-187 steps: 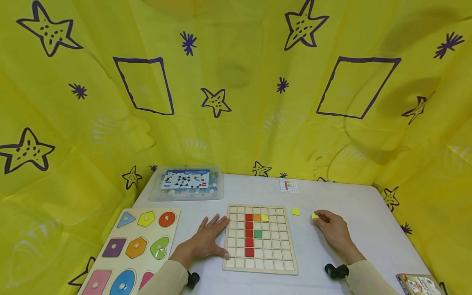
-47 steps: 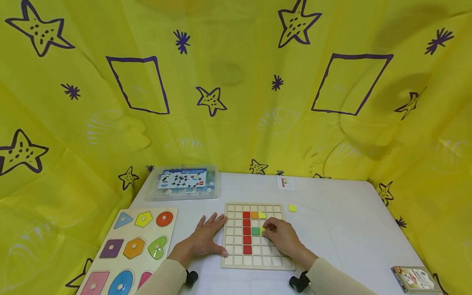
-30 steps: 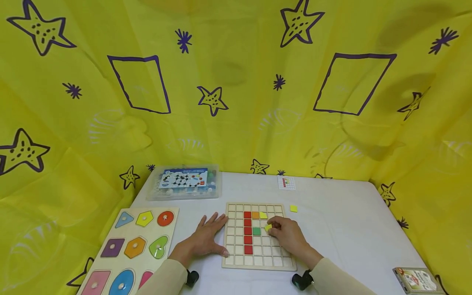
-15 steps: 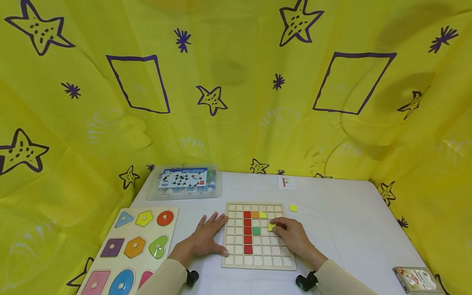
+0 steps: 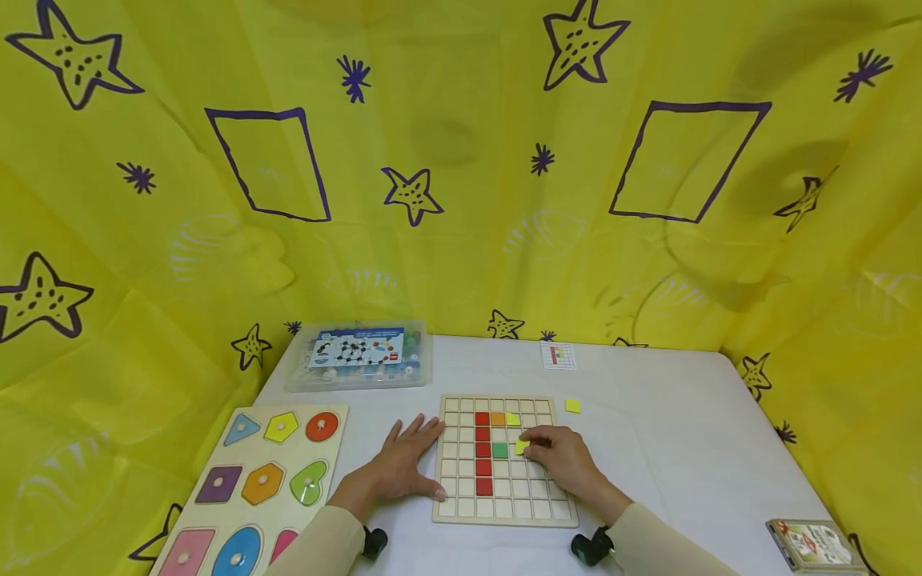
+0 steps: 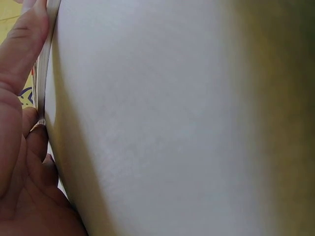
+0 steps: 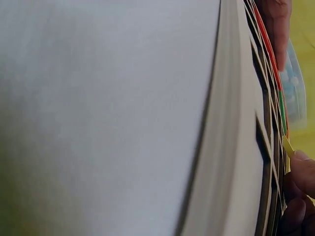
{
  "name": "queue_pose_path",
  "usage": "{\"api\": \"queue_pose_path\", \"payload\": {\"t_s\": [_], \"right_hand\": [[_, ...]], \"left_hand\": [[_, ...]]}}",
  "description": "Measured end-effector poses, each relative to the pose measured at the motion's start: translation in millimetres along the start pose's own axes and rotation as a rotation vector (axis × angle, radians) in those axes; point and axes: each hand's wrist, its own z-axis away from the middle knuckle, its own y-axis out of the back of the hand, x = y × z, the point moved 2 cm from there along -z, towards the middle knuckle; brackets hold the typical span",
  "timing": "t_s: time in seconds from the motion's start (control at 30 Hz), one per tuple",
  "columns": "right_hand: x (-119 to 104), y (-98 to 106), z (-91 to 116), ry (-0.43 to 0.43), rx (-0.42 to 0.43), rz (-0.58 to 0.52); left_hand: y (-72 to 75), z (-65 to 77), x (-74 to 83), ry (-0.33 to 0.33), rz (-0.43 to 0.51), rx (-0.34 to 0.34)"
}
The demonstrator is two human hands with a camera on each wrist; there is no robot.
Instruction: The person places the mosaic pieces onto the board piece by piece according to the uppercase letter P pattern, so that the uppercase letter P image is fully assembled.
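Note:
My right hand [image 5: 565, 458] pinches a yellow square tile [image 5: 521, 448] between thumb and fingertips, over the wooden grid board [image 5: 504, 514]. The tile is just right of a green tile [image 5: 500, 450]; in the right wrist view the yellow tile [image 7: 288, 146] looks tilted, one edge near the grid. My left hand [image 5: 396, 468] lies with spread fingers against the board's left edge, thumb near its lower left corner. On the board stands a column of several red tiles [image 5: 483, 450]. An orange tile [image 5: 498, 419] and a yellow tile with a cut corner [image 5: 513, 419] continue from its top.
A loose yellow tile [image 5: 572, 406] lies right of the board. Behind stand a small pattern card [image 5: 558, 356] and a clear plastic case [image 5: 358, 356]. A shape puzzle board [image 5: 281, 448] is at left, a small box [image 5: 814, 546] at front right.
My right hand carried the yellow tile from the table right of the board onto the grid. It shifted right, then slightly left again. The left hand stayed at the board's edge.

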Motion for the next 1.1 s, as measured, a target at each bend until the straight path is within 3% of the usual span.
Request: {"api": "queue_pose_path", "payload": {"t_s": [0.7, 0.93, 1.1], "right_hand": [[-5.4, -8.9, -2.6, 0.149, -0.008, 0.185], [-7.5, -7.3, -2.2, 0.076, -0.018, 0.127], [-9.4, -1.1, -4.0, 0.031, -0.005, 0.002]], "left_hand": [[-0.8, 1.4, 0.6, 0.004, 0.012, -0.002], [0.1, 0.6, 0.9, 0.016, 0.017, -0.004], [-0.3, 0.1, 0.4, 0.028, 0.014, -0.007]]}}
